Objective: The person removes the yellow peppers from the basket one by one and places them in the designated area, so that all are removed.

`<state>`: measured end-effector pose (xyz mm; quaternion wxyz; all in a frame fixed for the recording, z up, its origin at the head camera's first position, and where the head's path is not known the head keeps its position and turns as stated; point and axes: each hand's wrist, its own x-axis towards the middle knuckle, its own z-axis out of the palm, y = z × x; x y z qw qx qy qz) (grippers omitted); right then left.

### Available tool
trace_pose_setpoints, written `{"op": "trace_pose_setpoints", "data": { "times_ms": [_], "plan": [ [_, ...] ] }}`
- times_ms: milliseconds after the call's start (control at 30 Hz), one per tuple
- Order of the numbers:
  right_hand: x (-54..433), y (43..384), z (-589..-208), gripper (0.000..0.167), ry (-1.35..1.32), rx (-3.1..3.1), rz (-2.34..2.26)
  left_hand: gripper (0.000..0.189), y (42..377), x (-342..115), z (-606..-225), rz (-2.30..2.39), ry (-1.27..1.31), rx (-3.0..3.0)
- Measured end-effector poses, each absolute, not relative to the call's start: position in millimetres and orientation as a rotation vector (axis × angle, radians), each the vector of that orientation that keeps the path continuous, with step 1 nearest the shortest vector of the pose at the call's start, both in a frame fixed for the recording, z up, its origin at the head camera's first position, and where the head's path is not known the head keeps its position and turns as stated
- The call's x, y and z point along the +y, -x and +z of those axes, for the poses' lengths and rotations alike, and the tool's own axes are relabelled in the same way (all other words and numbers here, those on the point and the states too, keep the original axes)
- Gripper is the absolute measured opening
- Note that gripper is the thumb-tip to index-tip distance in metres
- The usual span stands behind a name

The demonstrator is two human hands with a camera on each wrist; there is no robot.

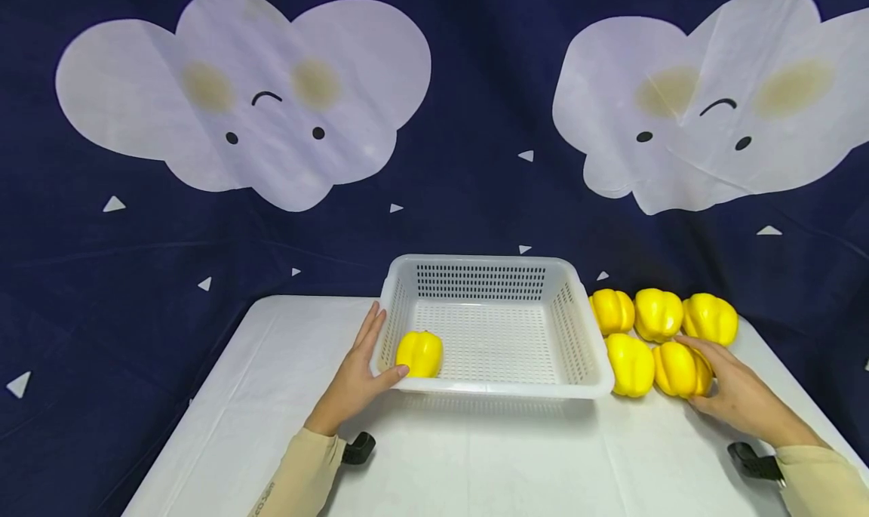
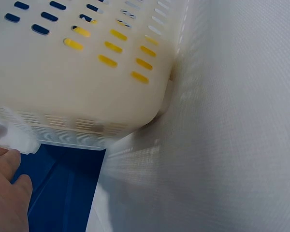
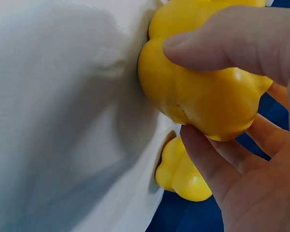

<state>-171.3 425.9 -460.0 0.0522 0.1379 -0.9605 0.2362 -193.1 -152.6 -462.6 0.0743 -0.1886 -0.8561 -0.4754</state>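
A white plastic basket (image 1: 502,387) with slotted walls stands on the table, one yellow bell pepper (image 1: 421,353) in its near left corner. My left hand (image 1: 353,385) holds that corner, thumb over the rim and fingers along the outer left wall. In the left wrist view, the pepper's yellow shows through the slots of the basket (image 2: 77,87). My right hand (image 1: 740,396) grips a yellow bell pepper (image 1: 679,370) at the near right of a group. Up close in the right wrist view, the thumb lies across this pepper (image 3: 203,96) and the fingers go round its other side.
Several more yellow bell peppers (image 1: 631,364) sit close together to the right of the basket, one right beside its wall. The table (image 1: 495,464) has a white cover. A dark blue cloth (image 1: 475,162) with cloud shapes hangs behind it.
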Motion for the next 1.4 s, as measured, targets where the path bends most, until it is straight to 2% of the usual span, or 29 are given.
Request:
{"op": "trace_pose_setpoints", "data": {
  "times_ms": [500, 733, 1400],
  "plan": [
    [414, 165, -433, 0.106, -0.335, -2.853, 0.662, 0.098, 192, -153, -460, -1.413, 0.565, -2.566],
    [388, 162, -419, 0.099, -0.339, -2.781, 0.693, 0.098, 191, -153, -461, -1.41, 0.561, -2.575],
    [299, 169, -391, 0.081, -0.62, -2.593, 0.779, 0.098, 191, -153, -460, -1.425, 0.553, -2.567]
  ]
}}
